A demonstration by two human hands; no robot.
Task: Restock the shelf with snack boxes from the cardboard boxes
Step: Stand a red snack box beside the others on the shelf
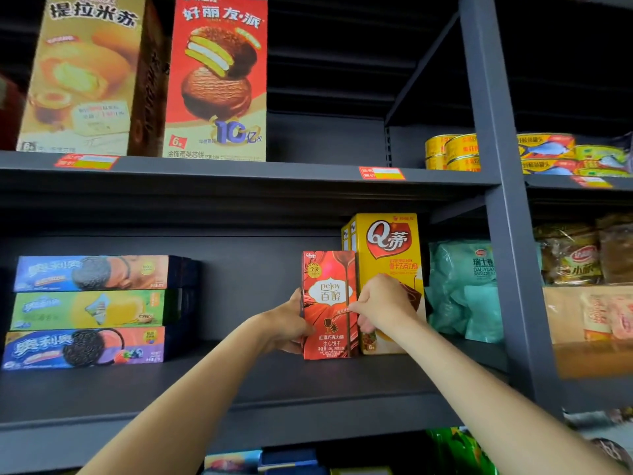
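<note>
Snack boxes (328, 305) on dark shelf (239, 382)

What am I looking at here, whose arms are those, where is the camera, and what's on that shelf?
There is no machine: a person is stocking a shop shelf with bare hands. The single picture comes from a camera worn on their head, looking forward at the hands. The left hand grips the left side of a red biscuit box standing upright on the dark shelf, and the right hand pinches its right front edge. Close beside it on the right stands a yellow box. Three flat cookie boxes are stacked at the left. Above stand two tall cake boxes.
</note>
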